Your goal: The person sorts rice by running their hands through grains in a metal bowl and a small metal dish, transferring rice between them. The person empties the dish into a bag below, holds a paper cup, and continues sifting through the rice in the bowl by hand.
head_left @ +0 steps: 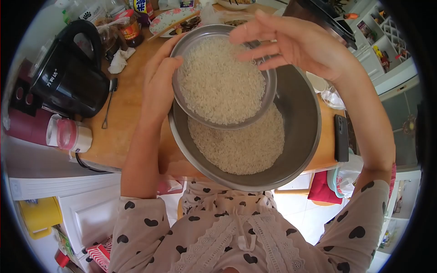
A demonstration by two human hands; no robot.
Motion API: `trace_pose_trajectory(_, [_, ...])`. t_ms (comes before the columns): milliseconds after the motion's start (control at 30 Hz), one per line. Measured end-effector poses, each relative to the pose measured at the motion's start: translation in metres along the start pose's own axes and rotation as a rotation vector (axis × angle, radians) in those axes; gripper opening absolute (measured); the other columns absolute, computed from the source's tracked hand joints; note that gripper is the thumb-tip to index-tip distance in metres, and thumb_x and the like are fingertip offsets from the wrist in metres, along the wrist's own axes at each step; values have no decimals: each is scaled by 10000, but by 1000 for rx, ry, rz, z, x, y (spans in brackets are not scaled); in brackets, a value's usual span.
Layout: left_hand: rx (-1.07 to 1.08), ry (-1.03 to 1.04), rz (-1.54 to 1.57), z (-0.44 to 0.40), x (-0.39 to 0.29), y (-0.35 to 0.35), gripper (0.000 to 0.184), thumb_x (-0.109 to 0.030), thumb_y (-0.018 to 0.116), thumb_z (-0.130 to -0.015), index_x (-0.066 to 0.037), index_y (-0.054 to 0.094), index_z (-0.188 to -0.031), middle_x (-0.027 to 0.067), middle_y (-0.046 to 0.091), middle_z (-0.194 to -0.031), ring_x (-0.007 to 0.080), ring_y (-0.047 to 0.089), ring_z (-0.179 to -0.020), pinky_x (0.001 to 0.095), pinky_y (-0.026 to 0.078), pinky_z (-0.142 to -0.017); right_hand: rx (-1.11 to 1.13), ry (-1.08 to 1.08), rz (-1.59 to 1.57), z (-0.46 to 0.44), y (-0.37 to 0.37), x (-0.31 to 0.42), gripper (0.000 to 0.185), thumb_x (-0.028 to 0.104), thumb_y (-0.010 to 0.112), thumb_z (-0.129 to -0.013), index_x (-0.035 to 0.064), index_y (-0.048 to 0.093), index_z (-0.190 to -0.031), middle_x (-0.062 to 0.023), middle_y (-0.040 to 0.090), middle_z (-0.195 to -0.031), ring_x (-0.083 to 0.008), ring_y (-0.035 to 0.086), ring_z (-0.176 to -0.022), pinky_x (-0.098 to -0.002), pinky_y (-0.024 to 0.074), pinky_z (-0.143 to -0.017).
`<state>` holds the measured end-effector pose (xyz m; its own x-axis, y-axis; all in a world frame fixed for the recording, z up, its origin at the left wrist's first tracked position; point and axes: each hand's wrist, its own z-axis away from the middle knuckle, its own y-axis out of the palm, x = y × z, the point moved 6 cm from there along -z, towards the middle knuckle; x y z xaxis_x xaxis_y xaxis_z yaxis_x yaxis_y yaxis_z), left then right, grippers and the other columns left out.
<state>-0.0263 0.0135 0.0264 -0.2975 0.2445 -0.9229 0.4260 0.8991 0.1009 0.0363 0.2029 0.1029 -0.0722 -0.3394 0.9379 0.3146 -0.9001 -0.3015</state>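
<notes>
My left hand (pixel 158 79) grips the left rim of a round steel dish (pixel 271 88) filled with white rice (pixel 221 79). The dish is held above the back left part of a large steel basin (pixel 300 118), covering some of it. More rice (pixel 243 148) lies heaped in the basin's bottom. My right hand (pixel 296 48) hovers at the dish's upper right edge, fingers spread and palm partly turned toward the dish, holding nothing. Whether its fingertips touch the rim or the rice is hard to tell.
A black electric kettle (pixel 68 75) and a long-handled spoon (pixel 109 102) are on the left of the wooden table (pixel 141 145). Jars (pixel 130 29) and a floral plate (pixel 170 22) stand behind. A phone (pixel 341 138) lies right of the basin, at the table's edge.
</notes>
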Motion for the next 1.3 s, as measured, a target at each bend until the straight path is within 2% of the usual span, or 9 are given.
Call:
trace_pose_trajectory(267, [5,10,35,-3,5,-3,477,-119,431,-838,63,530,-1268,132,584,-1211,183,532,-1122,277,380,-983,-13,-64,189,51,1,-23,365,380,542,-958,40,659,-1021,-16,642,-885,-115,588,-808,-262,488,-709])
trace_pose_trajectory(467, [-68,-16,20,-1,-11,2,497,-126,441,-836,69,510,-1288,147,566,-1243,200,526,-1149,291,364,-1015,-183,-36,504,103,13,-47,377,359,529,-969,-15,585,-973,-92,600,-721,-184,581,-680,-331,434,-621])
trace_pose_trajectory(567, [-82,-38,-15,4,-22,8,507,-134,446,-854,73,487,-1315,142,551,-1270,196,501,-1183,300,338,-1040,-412,-11,400,110,2,-69,338,352,498,-979,28,573,-1041,-53,583,-774,-112,552,-753,-283,450,-684])
trace_pose_trajectory(667, [-77,-209,-11,19,-21,17,527,-129,467,-882,69,432,-1369,154,509,-1329,204,458,-1243,306,302,-1068,-624,-166,420,111,-2,-76,467,444,438,-974,2,564,-1055,-159,629,-750,-289,632,-741,-411,466,-710])
trace_pose_trajectory(867, [73,-357,-61,46,-18,28,620,-141,527,-880,69,327,-1428,165,443,-1409,253,411,-1315,360,280,-1105,-377,-105,-55,95,-8,-84,439,378,434,-957,-8,570,-1116,-220,657,-859,-369,645,-867,-451,476,-790])
trace_pose_trajectory(967, [80,-362,-79,53,-27,41,622,-123,515,-876,63,317,-1435,163,432,-1419,256,397,-1328,368,264,-1115,-473,-162,268,82,-14,-87,367,306,465,-959,12,563,-1155,-173,646,-882,-259,647,-879,-380,480,-739])
trace_pose_trajectory(1100, [166,-470,-33,54,-23,31,578,-128,527,-934,42,309,-1441,124,471,-1377,208,440,-1275,348,315,-1077,-675,-243,437,66,-28,-96,338,207,492,-913,11,570,-1177,-237,637,-994,-392,605,-946,-440,469,-821])
trace_pose_trajectory(1200, [452,-408,-373,57,-34,40,536,-163,578,-918,15,400,-1391,135,530,-1314,247,510,-1206,357,375,-1028,-848,-413,487,75,-39,-97,345,176,492,-909,11,581,-1198,-231,638,-955,-379,611,-885,-419,471,-804])
trace_pose_trajectory(1300, [811,-142,-1133,60,-34,46,463,-174,604,-890,-14,492,-1310,170,567,-1228,312,549,-1122,377,417,-979,-905,-314,417,89,-38,-97,349,164,441,-883,20,598,-1159,-243,650,-944,-408,624,-870,-476,480,-787])
